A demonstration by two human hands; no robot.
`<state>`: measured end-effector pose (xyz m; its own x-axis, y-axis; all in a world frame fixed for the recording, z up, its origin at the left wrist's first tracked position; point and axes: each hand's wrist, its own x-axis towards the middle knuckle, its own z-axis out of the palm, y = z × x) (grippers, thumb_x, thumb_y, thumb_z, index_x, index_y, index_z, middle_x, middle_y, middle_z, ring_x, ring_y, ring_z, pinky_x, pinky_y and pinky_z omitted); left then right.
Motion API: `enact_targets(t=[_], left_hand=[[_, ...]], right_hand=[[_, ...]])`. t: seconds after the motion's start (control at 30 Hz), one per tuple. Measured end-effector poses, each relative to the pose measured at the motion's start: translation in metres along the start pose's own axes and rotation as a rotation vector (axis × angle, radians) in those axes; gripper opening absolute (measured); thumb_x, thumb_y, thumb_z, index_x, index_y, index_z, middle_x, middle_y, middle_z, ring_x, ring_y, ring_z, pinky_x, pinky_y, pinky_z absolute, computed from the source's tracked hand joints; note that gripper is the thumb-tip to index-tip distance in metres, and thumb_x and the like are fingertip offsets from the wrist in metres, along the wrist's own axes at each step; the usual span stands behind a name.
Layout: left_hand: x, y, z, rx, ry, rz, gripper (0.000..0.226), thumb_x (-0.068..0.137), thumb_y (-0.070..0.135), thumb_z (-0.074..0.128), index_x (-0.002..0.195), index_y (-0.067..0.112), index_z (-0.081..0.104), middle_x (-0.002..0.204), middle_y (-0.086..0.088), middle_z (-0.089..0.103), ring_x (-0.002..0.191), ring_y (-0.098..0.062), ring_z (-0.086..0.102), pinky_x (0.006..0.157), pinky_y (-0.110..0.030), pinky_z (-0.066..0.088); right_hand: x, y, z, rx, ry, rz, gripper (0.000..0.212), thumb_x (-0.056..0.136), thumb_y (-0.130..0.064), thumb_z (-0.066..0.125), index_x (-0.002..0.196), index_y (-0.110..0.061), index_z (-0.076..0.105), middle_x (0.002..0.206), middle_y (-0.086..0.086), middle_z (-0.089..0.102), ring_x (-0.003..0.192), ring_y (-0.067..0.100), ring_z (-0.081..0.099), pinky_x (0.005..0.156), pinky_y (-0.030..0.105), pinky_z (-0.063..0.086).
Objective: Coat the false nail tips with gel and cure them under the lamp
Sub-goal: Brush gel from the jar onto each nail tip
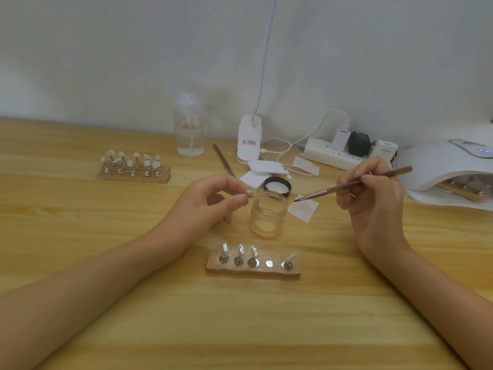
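The left hand (213,200) pinches one false nail tip (249,194) between thumb and forefinger, lifted off the worktop (106,263) and held right at the rim of the open gel jar (268,213), probably so the brush has only a short way to travel between gel and tip. The right hand (373,201) grips the brush (354,184) like a pen, fingers curled round the shaft. Its bristles point left and down just beside the jar's mouth, above a white wipe (304,209). The jar's black lid (277,186) lies just behind the jar, out of the brush's path.

In front of both hands sits the near holder strip (253,271). Four of its spots carry tips and one, second from the right, is bare; I judge the held tip belongs there. The strip lies close to the wrists, so a dropped forearm could knock the upright tips. A second holder (133,177) with white tips stands well apart at the left rear. The curing lamp (440,166) sits at the right edge, its mouth facing the person, with another strip (462,189) inside. Open worktop lies between the near strip and the lamp, while the route behind the jar is crowded with white pads (262,166) and the power strip (333,154)
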<state>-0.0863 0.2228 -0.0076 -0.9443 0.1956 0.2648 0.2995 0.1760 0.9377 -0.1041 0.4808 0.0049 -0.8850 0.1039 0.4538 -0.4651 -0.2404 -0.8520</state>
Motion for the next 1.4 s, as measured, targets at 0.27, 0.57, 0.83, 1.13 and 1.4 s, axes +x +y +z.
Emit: enact_targets(t=[0.27, 0.57, 0.83, 1.13, 1.4], left_hand=[[-0.008, 0.008, -0.009, -0.301, 0.055, -0.075, 0.009, 0.073, 0.032, 0.073, 0.082, 0.029, 0.075, 0.084, 0.008, 0.066, 0.066, -0.007, 0.056, 0.060, -0.017, 0.048], [-0.030, 0.028, 0.011, 0.124, -0.052, 0.140, 0.014, 0.079, 0.040, 0.076, 0.082, 0.028, 0.070, 0.086, 0.012, 0.073, 0.084, -0.005, 0.066, 0.079, -0.013, 0.045], [-0.043, 0.020, 0.028, 0.601, -0.166, 0.238, 0.011, 0.078, 0.047, 0.070, 0.084, 0.041, 0.063, 0.095, 0.035, 0.063, 0.101, 0.001, 0.054, 0.092, -0.020, 0.023], [-0.042, 0.012, 0.030, 0.598, -0.087, 0.153, 0.015, 0.075, 0.049, 0.071, 0.084, 0.041, 0.062, 0.103, 0.032, 0.059, 0.104, 0.001, 0.047, 0.090, -0.017, 0.022], [-0.031, 0.021, 0.001, 0.461, -0.412, -0.065, 0.037, 0.067, 0.045, 0.083, 0.097, 0.047, 0.060, 0.099, 0.030, 0.061, 0.081, 0.002, 0.057, 0.067, -0.011, 0.043]], right_hand=[[-0.001, 0.006, 0.004, 0.028, -0.017, 0.088, 0.009, 0.082, -0.009, 0.043, 0.076, -0.012, 0.049, 0.064, 0.002, 0.059, 0.051, 0.013, 0.048, 0.046, 0.022, 0.040], [0.001, 0.008, 0.004, -0.007, 0.003, 0.115, 0.009, 0.083, -0.012, 0.046, 0.077, -0.013, 0.053, 0.065, 0.002, 0.061, 0.053, 0.013, 0.051, 0.046, 0.021, 0.042], [0.000, 0.008, 0.005, -0.020, 0.005, 0.129, 0.008, 0.083, -0.013, 0.047, 0.077, -0.014, 0.053, 0.063, 0.000, 0.061, 0.053, 0.011, 0.053, 0.046, 0.020, 0.042], [0.000, 0.006, 0.004, 0.001, 0.010, 0.137, 0.013, 0.086, -0.013, 0.047, 0.077, -0.016, 0.056, 0.063, -0.001, 0.061, 0.055, 0.011, 0.054, 0.046, 0.019, 0.043], [0.002, -0.027, 0.015, -0.100, -0.070, 0.011, 0.008, 0.094, -0.020, 0.062, 0.093, -0.019, 0.070, 0.082, -0.001, 0.068, 0.068, 0.011, 0.064, 0.060, 0.019, 0.052]])
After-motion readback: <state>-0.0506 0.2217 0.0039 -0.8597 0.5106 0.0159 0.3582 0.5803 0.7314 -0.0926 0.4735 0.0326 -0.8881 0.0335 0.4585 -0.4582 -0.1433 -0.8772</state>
